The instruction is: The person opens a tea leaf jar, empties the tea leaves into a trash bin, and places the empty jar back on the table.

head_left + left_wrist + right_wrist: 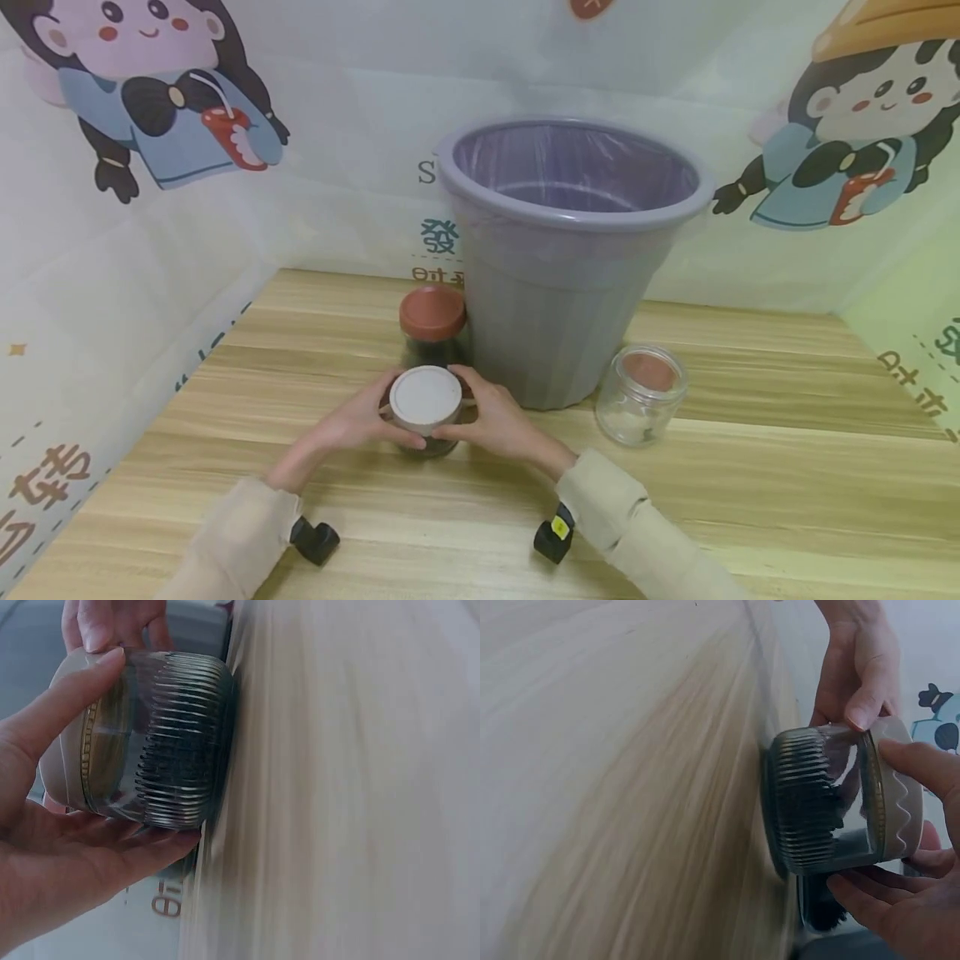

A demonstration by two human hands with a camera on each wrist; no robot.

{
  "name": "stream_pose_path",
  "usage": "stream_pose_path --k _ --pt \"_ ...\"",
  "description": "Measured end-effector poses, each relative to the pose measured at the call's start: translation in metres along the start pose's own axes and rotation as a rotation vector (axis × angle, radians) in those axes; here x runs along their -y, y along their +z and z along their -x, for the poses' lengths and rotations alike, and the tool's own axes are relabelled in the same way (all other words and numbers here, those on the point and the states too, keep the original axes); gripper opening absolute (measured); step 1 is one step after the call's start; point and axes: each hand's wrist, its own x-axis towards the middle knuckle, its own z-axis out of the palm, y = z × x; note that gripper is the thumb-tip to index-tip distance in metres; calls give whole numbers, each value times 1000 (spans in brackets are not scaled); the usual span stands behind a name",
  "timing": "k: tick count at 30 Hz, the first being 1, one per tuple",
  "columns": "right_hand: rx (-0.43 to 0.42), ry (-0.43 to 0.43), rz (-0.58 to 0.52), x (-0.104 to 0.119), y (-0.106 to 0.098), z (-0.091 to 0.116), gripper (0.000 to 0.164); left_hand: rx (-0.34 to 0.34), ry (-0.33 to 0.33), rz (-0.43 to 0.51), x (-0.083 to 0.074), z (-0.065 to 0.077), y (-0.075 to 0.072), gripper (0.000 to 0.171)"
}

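Note:
Between both hands stands a ribbed glass jar (180,742) with a pale lid (425,394), upright at the table surface; dark contents show through the glass. My left hand (360,421) grips its left side, the thumb near the lid's edge and the fingers along the glass in the left wrist view. From the other side my right hand (498,421) holds the jar, with its thumb on the pale lid in the right wrist view. Just behind is another jar with a red-brown lid (432,312), its lower part partly hidden by the hands and front jar.
A large grey-purple bin (555,292) with a clear liner stands behind the hands. To its right is a clear glass jar (637,417) with a red-brown disc showing at its top. The wooden table (750,500) meets printed wall sheets (337,167).

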Motion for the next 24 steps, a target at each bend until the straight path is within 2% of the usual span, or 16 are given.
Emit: stream_pose_path --k 5,10,14,20,24 --pt "-5 -26 43 -2 -10 11 79 60 8 -1 -6 -7 12 82" --pt "-17 -87 105 -6 -18 22 82 99 76 -33 -10 -16 27 80" --pt "-32 -86 164 -9 -24 32 85 121 108 -49 -14 -21 39 82" --pt "-68 -76 231 -12 -27 42 89 148 109 -47 -21 -28 53 82" --pt "-118 -90 281 -14 -27 47 91 145 136 -99 -24 -32 62 82"
